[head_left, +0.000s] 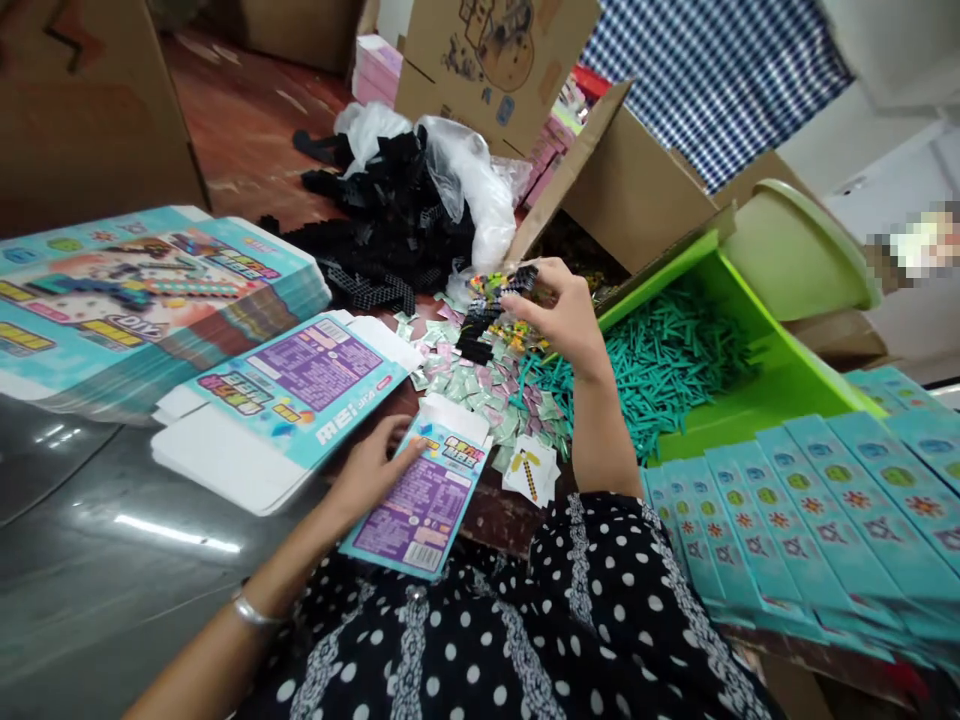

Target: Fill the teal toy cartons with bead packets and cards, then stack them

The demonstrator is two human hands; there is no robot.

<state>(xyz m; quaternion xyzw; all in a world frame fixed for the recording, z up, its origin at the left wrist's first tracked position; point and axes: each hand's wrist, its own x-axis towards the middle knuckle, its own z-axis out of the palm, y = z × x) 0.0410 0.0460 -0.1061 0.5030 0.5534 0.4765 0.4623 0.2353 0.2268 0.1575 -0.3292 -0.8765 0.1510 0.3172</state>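
A stack of flat printed cartons (142, 290) lies at the left, with one unfolded carton (277, 400) just beside it. Black plastic pieces (382, 225) spill from a clear bag (469, 180). A green tray (780, 370) holds teal sticks (675, 350). Closed teal boxes (810, 510) overlap in a row at the right. Brown cardboard boxes (637, 190) stand behind.

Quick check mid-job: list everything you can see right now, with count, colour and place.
flat box blanks: one stack, teal, far left
small box: one, teal and purple, in left hand
black parts: a few, in right hand
black pieces: heap with a clear bag, centre back
paper slips: many, pale green and pink, centre
green tray: one, holds teal sticks, right
closed boxes: a row, teal, lower right
left hand: on small box
right hand: raised over slips
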